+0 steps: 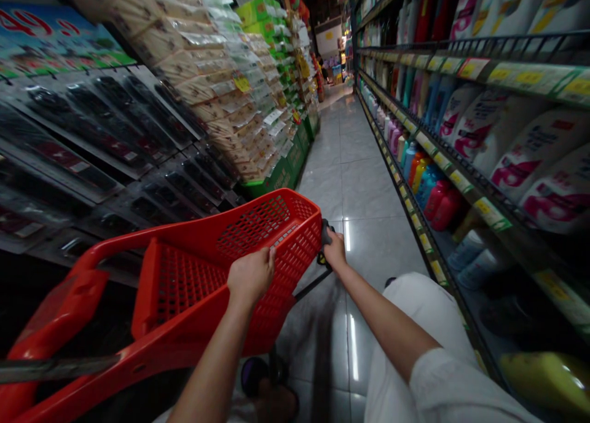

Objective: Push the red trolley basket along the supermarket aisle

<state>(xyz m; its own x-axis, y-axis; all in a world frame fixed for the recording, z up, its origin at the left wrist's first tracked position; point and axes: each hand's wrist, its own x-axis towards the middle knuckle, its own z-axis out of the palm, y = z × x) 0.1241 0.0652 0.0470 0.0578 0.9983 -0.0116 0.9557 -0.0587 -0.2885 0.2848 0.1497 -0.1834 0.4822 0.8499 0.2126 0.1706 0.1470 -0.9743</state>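
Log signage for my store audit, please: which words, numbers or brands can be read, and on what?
"49", perhaps: red characters on the blue-and-green banner.
Pink-marked white bottles: too blurred to read.
Shelf price tags: too small and blurred.
Yellow tag, stacked packs: unreadable.
Red cart: none legible.

The red cart [203, 238] runs out of my sight past its handle [62, 315], and most fingers of the left hand [251, 278] against it are hidden. Left of the cart, hanging packages [104, 122] smear past reading; well beyond it, goods [338, 77] are too tiny to name; right of it, a yellow item [541, 374] is blurred.
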